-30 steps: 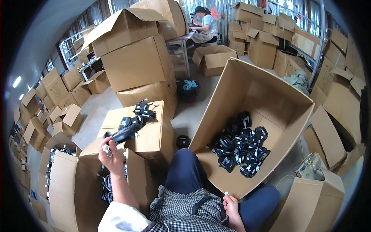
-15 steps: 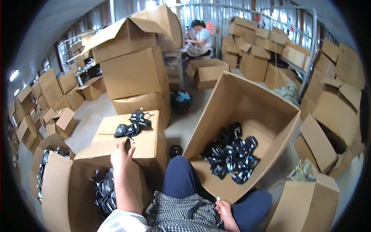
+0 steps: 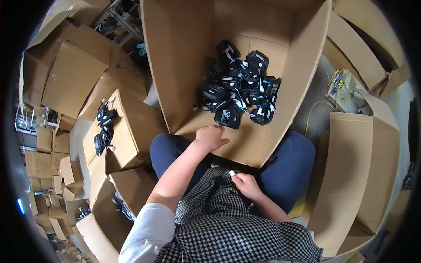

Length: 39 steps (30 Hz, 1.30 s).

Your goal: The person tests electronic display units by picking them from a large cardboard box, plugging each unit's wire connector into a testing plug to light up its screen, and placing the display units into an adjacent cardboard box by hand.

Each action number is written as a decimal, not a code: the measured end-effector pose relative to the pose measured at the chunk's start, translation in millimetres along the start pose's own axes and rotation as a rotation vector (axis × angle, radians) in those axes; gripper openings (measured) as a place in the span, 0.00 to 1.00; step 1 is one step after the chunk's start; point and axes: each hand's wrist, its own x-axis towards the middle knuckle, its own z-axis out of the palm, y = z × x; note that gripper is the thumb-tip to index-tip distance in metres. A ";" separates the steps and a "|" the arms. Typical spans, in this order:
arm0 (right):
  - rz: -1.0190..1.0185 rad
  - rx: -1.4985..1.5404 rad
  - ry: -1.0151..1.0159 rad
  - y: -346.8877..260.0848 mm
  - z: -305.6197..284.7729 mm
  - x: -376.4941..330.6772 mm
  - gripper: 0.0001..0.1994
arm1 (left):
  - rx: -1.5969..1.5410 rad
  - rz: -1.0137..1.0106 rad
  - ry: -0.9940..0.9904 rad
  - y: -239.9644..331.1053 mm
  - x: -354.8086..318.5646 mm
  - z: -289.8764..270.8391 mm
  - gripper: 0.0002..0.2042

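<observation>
We see a big open box (image 3: 302, 74) of plain brown cardboard, tipped toward us, with a tangled heap of glossy black gadgets (image 3: 239, 94) and thin white cords lying near its front edge. The left hand (image 3: 211, 138) stretches forward, palm down, fingers loose and empty, resting on the box's front lip just short of the heap. The right hand (image 3: 246, 185) sits curled at the checked apron (image 3: 228, 228), pinching a small white piece (image 3: 232, 173). Half a second ago the left hand was over the side carton (image 3: 127, 127), where a few gadgets lie.
</observation>
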 end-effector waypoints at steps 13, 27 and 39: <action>0.213 -0.056 -0.041 -28.2 -32.6 96.1 0.12 | 0.446 0.287 0.376 8.2 331.8 75.6 0.15; 0.216 -0.076 -0.067 -54.1 -21.8 75.4 0.13 | -0.087 0.410 0.577 -30.1 257.5 -11.4 0.06; -0.007 -0.029 -0.023 -52.8 11.8 30.3 0.13 | -0.813 -0.036 0.432 -5.9 -0.2 78.7 0.11</action>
